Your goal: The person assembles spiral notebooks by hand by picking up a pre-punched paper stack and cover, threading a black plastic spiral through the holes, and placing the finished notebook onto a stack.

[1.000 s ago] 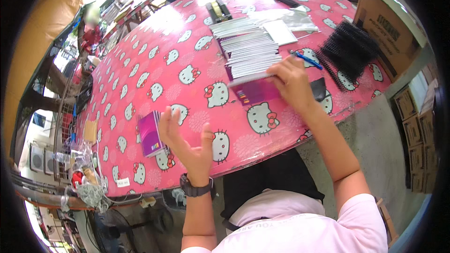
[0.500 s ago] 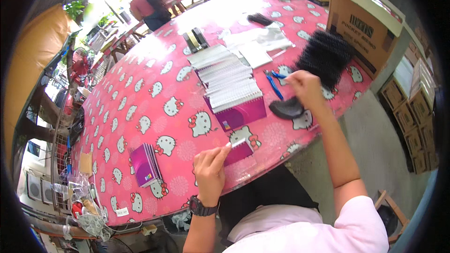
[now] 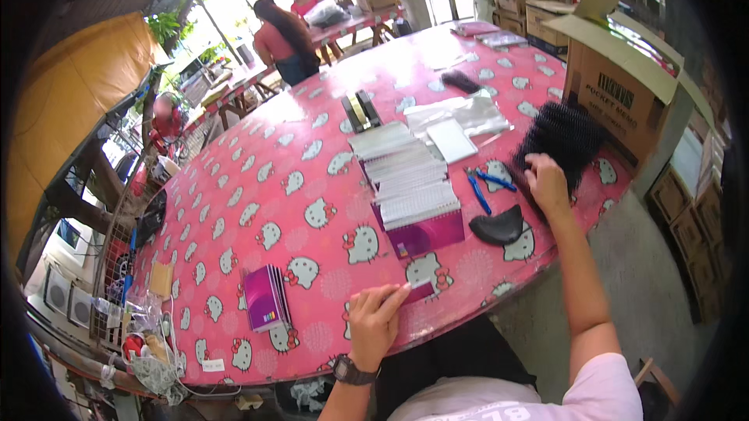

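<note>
Near the table's front edge, my left hand [image 3: 376, 321] is closed on a small purple notebook [image 3: 420, 292], mostly hidden under its fingers. My right hand [image 3: 549, 187] is at the near left side of a heap of black spiral binding coils [image 3: 563, 140]; its bent fingers appear to pinch a coil. Between the hands stands a long row of notebooks with white page edges up [image 3: 409, 171], a purple cover [image 3: 425, 238] at its near end. Blue-handled pliers [image 3: 480, 191] and a black, curved pouch-like piece [image 3: 498, 226] lie left of my right hand.
A short stack of purple notebooks [image 3: 265, 298] lies at left. Beyond the row are a tape dispenser [image 3: 360, 112], clear plastic bags [image 3: 449, 115] and a white pad [image 3: 452, 141]. An open cardboard box [image 3: 612, 101] borders the right side. Other people sit farther back.
My right hand has gone from beside the pliers to the coil heap. My left hand remains on the notebook. The whole view has shifted, showing more of the background.
</note>
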Available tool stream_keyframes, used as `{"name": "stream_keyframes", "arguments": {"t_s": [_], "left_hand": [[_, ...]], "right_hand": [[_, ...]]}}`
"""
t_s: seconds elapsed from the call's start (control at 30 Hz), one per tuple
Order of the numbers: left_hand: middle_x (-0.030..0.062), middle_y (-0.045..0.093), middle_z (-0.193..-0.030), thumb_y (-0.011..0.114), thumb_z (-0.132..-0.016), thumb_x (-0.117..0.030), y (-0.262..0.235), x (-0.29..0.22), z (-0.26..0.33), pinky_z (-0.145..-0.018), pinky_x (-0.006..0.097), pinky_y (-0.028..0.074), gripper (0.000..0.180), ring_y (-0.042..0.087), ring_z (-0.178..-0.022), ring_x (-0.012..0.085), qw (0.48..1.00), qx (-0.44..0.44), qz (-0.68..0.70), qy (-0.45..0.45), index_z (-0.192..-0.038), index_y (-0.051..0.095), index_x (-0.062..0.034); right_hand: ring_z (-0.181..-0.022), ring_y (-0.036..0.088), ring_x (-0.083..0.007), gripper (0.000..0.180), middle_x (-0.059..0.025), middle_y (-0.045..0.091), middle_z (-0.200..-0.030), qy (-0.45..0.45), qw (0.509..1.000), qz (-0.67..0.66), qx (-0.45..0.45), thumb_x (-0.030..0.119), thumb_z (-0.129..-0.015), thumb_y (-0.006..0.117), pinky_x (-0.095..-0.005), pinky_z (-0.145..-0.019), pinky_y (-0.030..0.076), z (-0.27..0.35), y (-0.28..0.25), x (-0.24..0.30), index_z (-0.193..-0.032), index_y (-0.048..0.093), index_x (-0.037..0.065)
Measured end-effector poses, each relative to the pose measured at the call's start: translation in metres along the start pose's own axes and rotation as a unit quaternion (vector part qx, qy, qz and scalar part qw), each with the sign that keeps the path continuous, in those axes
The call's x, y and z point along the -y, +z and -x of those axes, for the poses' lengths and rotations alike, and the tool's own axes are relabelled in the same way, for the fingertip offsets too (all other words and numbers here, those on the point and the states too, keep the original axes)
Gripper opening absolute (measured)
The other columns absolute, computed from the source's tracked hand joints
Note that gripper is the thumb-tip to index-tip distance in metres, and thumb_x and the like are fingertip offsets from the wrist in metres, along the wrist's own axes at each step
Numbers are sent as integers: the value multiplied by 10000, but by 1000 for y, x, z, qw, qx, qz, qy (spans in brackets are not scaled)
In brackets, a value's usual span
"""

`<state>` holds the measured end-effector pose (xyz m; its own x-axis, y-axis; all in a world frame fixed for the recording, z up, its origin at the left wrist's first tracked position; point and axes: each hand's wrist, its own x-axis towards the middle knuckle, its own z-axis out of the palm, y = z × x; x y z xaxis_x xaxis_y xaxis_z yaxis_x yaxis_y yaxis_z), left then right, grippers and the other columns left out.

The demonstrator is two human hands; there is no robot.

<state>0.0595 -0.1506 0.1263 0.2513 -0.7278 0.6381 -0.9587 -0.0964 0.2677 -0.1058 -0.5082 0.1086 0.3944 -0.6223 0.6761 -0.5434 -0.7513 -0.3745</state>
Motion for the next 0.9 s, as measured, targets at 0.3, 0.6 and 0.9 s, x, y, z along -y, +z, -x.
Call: {"name": "stream_keyframes", "arguments": {"t_s": [0.3,0.6,0.9], "left_hand": [[59,617,-853,660,-785,-41,16,-1,-3,-719,330,392,220,557,-796,202,998,-10,24,-54,-992,697,-106],[44,598,-827,675,-784,-62,7,0,-6,-711,323,382,208,530,-758,198,997,27,44,-51,-988,695,-96],[46,600,-832,688,-781,-78,8,-1,-4,-721,323,395,180,541,-770,201,996,18,48,-69,-961,693,-89]], "right_hand": [[-752,551,-172,363,-79,564,-883,-54,882,-356,303,84,-902,540,-281,-719,463,44,-59,134,-1265,538,63],[-750,587,-174,246,-76,582,-854,-53,831,-438,339,16,-778,651,-304,-664,477,80,-20,149,-1024,654,30],[-760,578,-174,198,-82,584,-858,-99,835,-435,321,-20,-720,680,-291,-674,472,76,-23,159,-914,653,6]]}}
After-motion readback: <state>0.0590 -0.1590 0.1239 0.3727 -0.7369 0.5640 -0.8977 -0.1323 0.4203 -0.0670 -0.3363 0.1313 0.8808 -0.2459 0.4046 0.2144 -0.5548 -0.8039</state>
